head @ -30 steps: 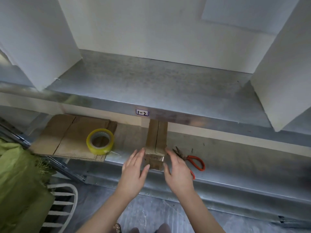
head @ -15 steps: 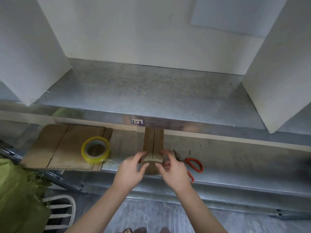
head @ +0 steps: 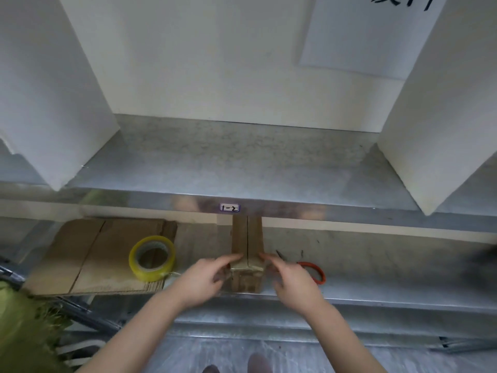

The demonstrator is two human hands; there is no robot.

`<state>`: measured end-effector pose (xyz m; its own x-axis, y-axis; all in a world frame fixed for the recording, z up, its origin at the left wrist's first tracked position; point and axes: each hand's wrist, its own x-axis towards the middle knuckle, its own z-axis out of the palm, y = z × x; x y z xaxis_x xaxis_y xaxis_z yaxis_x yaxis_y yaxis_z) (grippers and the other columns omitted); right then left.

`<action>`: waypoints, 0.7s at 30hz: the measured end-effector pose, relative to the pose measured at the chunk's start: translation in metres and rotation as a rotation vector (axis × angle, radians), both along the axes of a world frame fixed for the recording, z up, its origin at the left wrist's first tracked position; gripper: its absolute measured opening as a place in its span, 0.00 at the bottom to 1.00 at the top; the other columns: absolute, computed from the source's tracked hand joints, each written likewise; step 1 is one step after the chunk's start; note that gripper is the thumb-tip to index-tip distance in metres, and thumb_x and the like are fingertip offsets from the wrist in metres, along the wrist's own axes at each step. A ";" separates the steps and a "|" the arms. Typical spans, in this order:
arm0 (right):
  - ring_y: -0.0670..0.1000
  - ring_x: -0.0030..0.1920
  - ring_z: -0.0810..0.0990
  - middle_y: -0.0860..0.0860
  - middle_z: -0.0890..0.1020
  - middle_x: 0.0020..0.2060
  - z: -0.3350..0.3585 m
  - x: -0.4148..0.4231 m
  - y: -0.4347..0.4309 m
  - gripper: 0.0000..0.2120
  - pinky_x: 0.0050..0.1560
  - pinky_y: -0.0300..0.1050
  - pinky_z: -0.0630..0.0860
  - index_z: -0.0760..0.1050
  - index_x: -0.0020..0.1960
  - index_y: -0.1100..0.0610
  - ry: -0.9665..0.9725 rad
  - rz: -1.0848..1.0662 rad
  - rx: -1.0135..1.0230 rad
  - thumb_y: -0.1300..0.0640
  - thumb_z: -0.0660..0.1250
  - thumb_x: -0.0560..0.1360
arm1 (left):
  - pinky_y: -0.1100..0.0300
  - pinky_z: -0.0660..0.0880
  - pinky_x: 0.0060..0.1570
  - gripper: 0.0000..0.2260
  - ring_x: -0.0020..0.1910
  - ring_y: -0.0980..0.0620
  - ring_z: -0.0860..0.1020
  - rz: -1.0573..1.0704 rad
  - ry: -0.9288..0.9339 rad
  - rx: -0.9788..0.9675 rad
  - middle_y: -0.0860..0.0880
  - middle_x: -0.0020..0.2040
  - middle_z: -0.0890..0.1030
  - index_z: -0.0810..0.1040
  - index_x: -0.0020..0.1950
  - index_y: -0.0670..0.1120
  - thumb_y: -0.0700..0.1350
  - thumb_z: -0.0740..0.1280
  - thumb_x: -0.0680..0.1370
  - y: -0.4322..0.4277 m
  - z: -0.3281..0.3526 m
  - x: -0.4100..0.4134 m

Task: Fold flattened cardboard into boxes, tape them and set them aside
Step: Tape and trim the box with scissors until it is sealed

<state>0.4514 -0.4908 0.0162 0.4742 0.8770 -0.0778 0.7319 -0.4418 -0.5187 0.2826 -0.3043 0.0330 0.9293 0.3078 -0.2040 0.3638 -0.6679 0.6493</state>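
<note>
A narrow brown cardboard box (head: 247, 238) lies on the lower metal shelf (head: 376, 289), its far end hidden under the upper shelf. Clear tape wraps over its near top edge. My left hand (head: 200, 281) is at the box's near left corner, forefinger stretched onto the top by the tape. My right hand (head: 291, 284) mirrors it at the near right corner, forefinger on the top edge. A flattened cardboard stack (head: 91, 254) lies to the left with a yellow tape roll (head: 152, 258) on it.
Red-handled scissors (head: 312, 270) lie just right of my right hand. The upper metal shelf (head: 242, 168) overhangs the box, with white panels at both sides. A green fabric thing (head: 24, 332) and a white chair are at lower left.
Both hands closed in from beside the box onto its near end and now press the tape at the top corners. The camera view tilted slightly.
</note>
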 end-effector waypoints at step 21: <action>0.38 0.45 0.80 0.43 0.80 0.52 -0.017 -0.031 0.014 0.17 0.44 0.23 0.70 0.74 0.58 0.49 0.298 -0.374 0.341 0.52 0.75 0.71 | 0.83 0.61 0.53 0.20 0.57 0.64 0.73 0.385 -0.336 -0.131 0.56 0.60 0.77 0.75 0.65 0.54 0.49 0.72 0.74 -0.037 -0.029 0.019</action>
<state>0.4203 -0.4766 -0.0007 0.7571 0.6533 0.0022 0.3593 -0.4135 -0.8366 0.3017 -0.3409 0.0040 0.7745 0.6320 0.0262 0.3242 -0.4322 0.8415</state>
